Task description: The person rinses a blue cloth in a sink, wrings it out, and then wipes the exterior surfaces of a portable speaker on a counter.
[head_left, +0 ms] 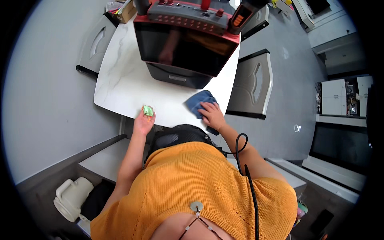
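Observation:
My left hand (144,122) is palm up at the near left edge of the table. In it lies a small green crumpled packet (148,111), with the fingers partly curled round it; some small orange bits show by the palm. At the near right corner, my right hand (213,115) grips and presses a folded dark blue cloth (195,102) against the white marbled table (120,86). Part of the cloth hangs over the near edge. Beyond both hands stands a large black and red speaker with a screen (184,46).
A microphone (242,18) stands at the speaker's right side. Chairs flank the table on the left (96,46) and right (252,86). A cardboard box (127,12) sits at the far left. A black cable (250,188) runs along my right arm. Behind me at left is a cream jug (72,198).

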{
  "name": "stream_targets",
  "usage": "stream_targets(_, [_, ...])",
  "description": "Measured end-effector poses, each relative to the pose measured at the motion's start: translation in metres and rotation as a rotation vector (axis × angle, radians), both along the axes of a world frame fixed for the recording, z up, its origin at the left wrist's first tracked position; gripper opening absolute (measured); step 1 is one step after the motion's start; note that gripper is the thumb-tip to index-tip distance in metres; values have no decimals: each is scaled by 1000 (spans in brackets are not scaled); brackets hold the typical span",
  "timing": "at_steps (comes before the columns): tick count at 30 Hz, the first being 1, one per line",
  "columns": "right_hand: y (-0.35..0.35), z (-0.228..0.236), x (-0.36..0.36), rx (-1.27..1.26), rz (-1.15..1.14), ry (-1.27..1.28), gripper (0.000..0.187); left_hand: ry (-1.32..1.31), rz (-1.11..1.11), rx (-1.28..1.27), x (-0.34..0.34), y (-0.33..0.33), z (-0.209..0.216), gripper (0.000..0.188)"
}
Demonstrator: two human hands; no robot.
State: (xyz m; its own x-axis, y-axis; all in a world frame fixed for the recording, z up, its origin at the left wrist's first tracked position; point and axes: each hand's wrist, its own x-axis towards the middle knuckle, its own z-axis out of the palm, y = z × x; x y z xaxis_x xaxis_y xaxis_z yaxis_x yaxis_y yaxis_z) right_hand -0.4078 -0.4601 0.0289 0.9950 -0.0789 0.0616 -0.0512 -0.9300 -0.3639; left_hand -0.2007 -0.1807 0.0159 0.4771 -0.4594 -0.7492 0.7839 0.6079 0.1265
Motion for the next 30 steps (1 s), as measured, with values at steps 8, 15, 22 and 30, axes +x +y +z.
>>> stream_targets(8, [-78,-3,15,90,-426,-92,31,7,139,-15,-64,-34,8,18])
stream_targets(15, [-107,37,50,376,-528,-137,31,-54,251,-159,-66,-58,36,19])
stream_targets(22, [-113,20,43,809,-637,-44,31,-176,253,-222,-40,-60,74,20])
stream_targets(30, [-98,75,69,1031,-645,-259,33,-268,199,-358,31,-62,110,18])
